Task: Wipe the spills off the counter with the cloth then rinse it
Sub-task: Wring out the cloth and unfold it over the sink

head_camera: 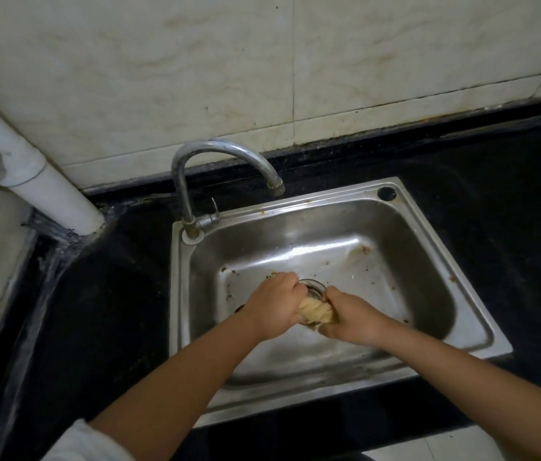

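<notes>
1. While the left hand and right hand are clenching and twisting the cloth over the drain, at the sink's 6 o'clock, drips are probably splashing the counter.
2. No water is visibly running from the tap at 11 o'clock, so grime is possibly lingering.

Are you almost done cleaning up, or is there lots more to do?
Nearly done, it seems. The black counter shows no clear puddles, though it is too dark to be sure. Right now the left hand and right hand twist the yellowish cloth over the sink drain, wringing it out. No water runs from the tap. Left: maybe finish wringing; brown crumbs sit in the sink.
</notes>
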### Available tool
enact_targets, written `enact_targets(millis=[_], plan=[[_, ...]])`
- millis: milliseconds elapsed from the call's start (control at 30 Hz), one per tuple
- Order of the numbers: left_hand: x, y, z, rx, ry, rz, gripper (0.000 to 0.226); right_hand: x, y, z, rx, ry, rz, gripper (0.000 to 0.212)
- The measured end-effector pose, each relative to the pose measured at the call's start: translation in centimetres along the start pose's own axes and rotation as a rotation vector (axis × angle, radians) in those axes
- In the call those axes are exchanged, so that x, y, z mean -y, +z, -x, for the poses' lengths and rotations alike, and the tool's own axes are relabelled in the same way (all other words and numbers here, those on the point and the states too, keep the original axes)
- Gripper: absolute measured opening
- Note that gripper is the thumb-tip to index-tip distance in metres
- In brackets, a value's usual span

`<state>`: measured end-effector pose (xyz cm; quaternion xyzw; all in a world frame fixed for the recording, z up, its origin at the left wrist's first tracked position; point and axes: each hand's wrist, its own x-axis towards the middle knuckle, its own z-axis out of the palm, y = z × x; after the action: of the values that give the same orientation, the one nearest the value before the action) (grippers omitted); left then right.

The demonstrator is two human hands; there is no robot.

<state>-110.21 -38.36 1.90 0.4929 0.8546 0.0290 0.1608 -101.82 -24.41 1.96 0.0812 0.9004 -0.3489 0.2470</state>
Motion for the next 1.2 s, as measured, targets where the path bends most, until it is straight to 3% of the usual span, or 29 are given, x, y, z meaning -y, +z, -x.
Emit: enact_targets(millis=[200,333,467,633,700,800,867,933,1033,1100,1200], plan=[[1.2,-1.7,1.1,-0.077,-0.257,0.620,0.046,0.2,-1.0,0.1,-0.342,0.000,-0.801,0.031],[1.4,-3.1,1.9,-0.186,-0.387,1.055,0.043,1.2,-2.3,0.0,-0.543,-0.069,-0.873,0.038],[1.4,-5.1,2.6,-0.209,-0.457,1.275,0.042,2.7,-4.2,1.0,-0.553,-0.262,-0.989,0.050],[1.5,-7.5,3.0,-0.022,-0.380,1.535,0.010,4.4,-5.8,1.4,-0.540,-0.412,-0.999,0.062],[1.4,-8.2,3.1,-0.042,-0.386,1.595,0.014,5.1,-6.4,1.3,-0.531,-0.426,-1.027,0.057],[1.4,-9.3,3.2,-0.070,-0.424,1.724,0.012,6.6,-7.7,1.8,-0.497,-0.441,-0.979,0.033],[1.3,-10.2,3.4,-0.078,-0.449,1.703,0.015,7.4,-8.5,2.0,-0.507,-0.420,-0.895,0.027],[1.4,-11.0,3.5,-0.146,-0.425,1.537,0.034,8.4,-9.2,2.1,-0.551,-0.401,-0.831,0.021],[1.4,-11.4,3.7,-0.301,-0.311,0.918,0.064,9.7,-10.0,1.6,-0.620,-0.370,-0.819,0.009],[1.3,-11.4,3.4,-0.460,-0.255,0.676,0.056,10.3,-10.5,1.1,-0.625,-0.330,-0.845,0.007],[1.4,-11.6,2.8,-0.566,-0.269,0.797,0.033,10.9,-11.2,0.9,-0.566,-0.291,-0.876,0.007]])
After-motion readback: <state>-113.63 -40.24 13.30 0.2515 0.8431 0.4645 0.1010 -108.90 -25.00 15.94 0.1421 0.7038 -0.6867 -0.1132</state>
